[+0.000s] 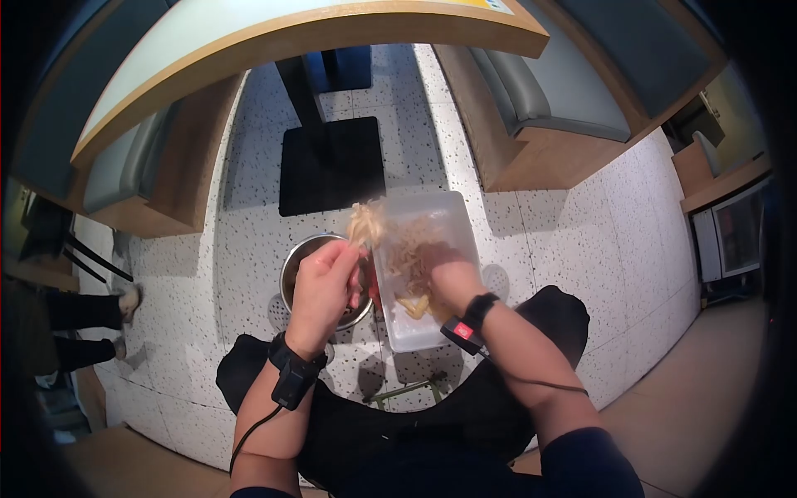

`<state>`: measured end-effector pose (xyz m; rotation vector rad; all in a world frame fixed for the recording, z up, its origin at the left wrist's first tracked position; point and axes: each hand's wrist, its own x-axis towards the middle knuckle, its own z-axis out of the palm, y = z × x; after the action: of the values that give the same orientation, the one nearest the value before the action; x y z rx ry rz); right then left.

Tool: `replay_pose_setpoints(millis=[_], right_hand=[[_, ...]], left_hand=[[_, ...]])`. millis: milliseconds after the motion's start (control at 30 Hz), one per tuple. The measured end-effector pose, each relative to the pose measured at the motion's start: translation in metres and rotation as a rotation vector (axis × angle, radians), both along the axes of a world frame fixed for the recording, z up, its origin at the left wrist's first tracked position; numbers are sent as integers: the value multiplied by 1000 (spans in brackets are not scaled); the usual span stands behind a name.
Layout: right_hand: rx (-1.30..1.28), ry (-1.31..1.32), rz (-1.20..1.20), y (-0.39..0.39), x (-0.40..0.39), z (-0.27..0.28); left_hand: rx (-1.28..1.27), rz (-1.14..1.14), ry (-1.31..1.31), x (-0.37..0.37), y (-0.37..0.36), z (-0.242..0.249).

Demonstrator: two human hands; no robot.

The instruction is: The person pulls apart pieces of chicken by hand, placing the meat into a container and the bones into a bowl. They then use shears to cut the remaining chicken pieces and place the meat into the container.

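While left hand [330,272] holds clump [365,222], right hand [452,278] reaches into tub [444,207].

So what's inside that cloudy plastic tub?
The tub holds brownish, stringy pieces, with a yellowish piece toward the person's end. The right hand reaches in, so whatever lies beneath it is covered; I can't tell what the food is.

- My head-worn camera looks forward and down over the lap [398,444], nearest the lens.
- The plastic tub [408,334] sits mid-frame, the table [191,54] farther off along the top edge.
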<state>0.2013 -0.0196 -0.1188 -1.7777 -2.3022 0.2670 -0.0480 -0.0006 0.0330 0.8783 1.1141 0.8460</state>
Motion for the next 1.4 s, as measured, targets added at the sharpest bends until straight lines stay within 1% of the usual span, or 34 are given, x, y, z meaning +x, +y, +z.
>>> replay_pose_setpoints(millis=[100, 167, 200, 233, 267, 300, 333, 367, 400, 433, 467, 500, 567, 600, 667, 700, 733, 800, 867, 900, 933, 967, 1033, 1067, 1133, 1167, 1200, 1267, 1300, 1333, 1367, 1400], right_hand=[[15, -23, -56, 11, -11, -1], [-225, 101, -180, 22, -17, 2], [-435, 169, -209, 30, -20, 15], [-361, 218, -189, 32, -17, -5], [-345, 179, -176, 32, -13, -17], [-266, -29, -59, 31, -12, -20], [-259, 108, -32, 27, -13, -6], [-197, 75, -22, 25, -14, 1], [-270, 16, -13, 24, -13, 4], [-307, -11, -37, 18, -18, 29], [-276, -26, 11, 17, -9, 18], [-169, -113, 98, 17, -1, 11], [-338, -91, 29, 18, -1, 46], [-321, -96, 57, 15, -9, 65], [-97, 131, -104, 7, -25, 103], [5, 186, -84, 4, -39, 125], [20, 180, -79, 0, -57, 153], [46, 559, 28, -13, -96, 212], [95, 698, 152, -25, -134, 254], [61, 725, 177, -34, -154, 281], [-18, 869, 228, -35, -172, 292], [1, 968, 298, -34, -192, 302], [27, 995, 356, -28, -233, 331], [149, 949, 409, -19, -251, 337], [240, 885, 430, -2, -285, 361], [396, 847, 492, 13, -301, 364], [403, 832, 493, 25, -315, 371], [533, 634, 484, 43, -338, 382], [531, 622, 484, 51, -344, 385], [455, 586, 477, 59, -350, 388], [378, 550, 472, 64, -356, 390], [371, 537, 481, 68, -360, 390]], left_hand=[[-2, 29, -25, -4, -2, -1], [16, 40, -28, -7, -3, -4], [11, 37, 8, -9, -4, -4], [-9, 42, -18, -12, -5, -7], [-23, 54, -40, -15, -5, -10], [-21, 64, -7, -18, -6, -9], [-17, 82, 28, -21, -7, -7], [-20, 77, 5, -25, -7, -7], [-20, 75, -20, -30, -6, -8], [-36, 84, -53, -35, -5, -9], [-53, 91, -92, -40, -4, -11], [-14, 104, -84, -45, -3, -19], [3, 116, -51, -50, -7, -21], [-20, 125, -46, -54, -9, -16], [-14, 128, -78, -60, -9, -30], [27, 125, -53, -65, -12, -31], [41, 129, -61, -70, -15, -32], [45, 182, 0, -80, -21, -38], [29, 206, 49, -88, -26, -45], [42, 186, 86, -93, -29, -50], [56, 166, 126, -97, -33, -55], [68, 156, 114, -100, -38, -54], [72, 81, 273, -104, -48, -53], [87, 72, 262, -105, -50, -55], [72, 12, 333, -107, -56, -65], [51, -17, 302, -109, -59, -68], [61, -20, 289, -110, -61, -63], [55, -81, 271, -113, -71, -52], [40, -104, 221, -116, -72, -53], [41, -104, 207, -116, -72, -52], [74, -108, 218, -116, -71, -52], [105, -110, 228, -116, -71, -48]])
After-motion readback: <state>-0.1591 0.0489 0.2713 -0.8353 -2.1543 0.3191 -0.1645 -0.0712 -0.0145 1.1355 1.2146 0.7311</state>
